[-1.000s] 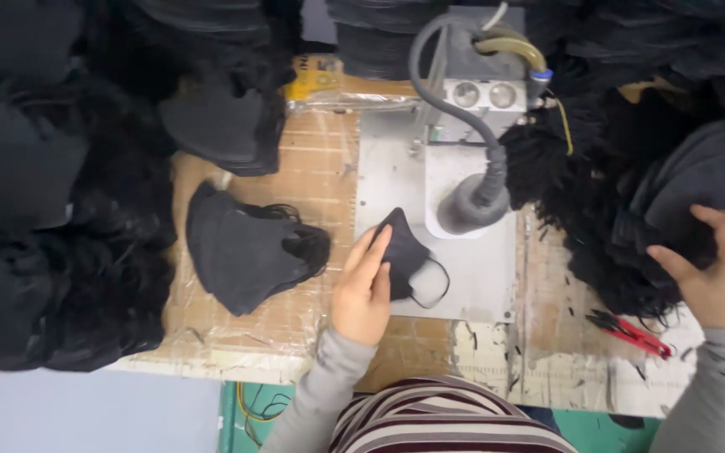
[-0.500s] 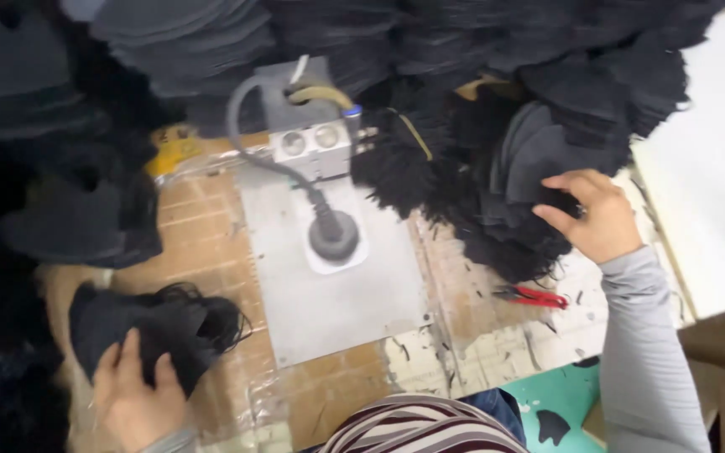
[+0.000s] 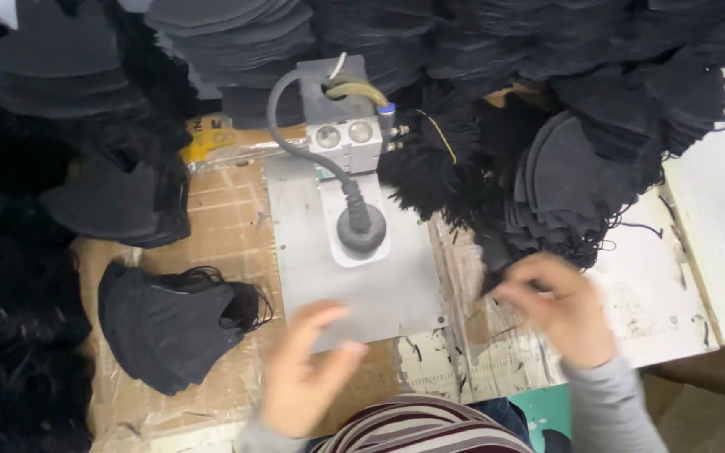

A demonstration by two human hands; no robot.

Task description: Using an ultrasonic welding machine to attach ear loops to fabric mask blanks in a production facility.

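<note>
My left hand [image 3: 304, 373] hovers, blurred, over the near edge of the grey metal plate [image 3: 295, 252], fingers apart and holding nothing. My right hand [image 3: 560, 306], also blurred, is at the plate's right side with its fingers pinched on a black mask [image 3: 494, 258] at the foot of a big pile of black masks [image 3: 564, 180]. On the plate stands a small grey machine whose round press head [image 3: 361, 233] is fed by a curved hose. A stack of folded black masks with ear loops [image 3: 169, 323] lies on the cardboard to the left.
Heaps of black mask pieces [image 3: 237, 33] crowd the back and the left side [image 3: 102, 201]. A white table surface [image 3: 715, 210] lies to the right. Taped brown cardboard [image 3: 228, 226] covers the bench around the plate.
My left hand let go of the mask stack on the left and came back toward the plate. My right hand drew back from the right pile, pulling a black mask toward me.
</note>
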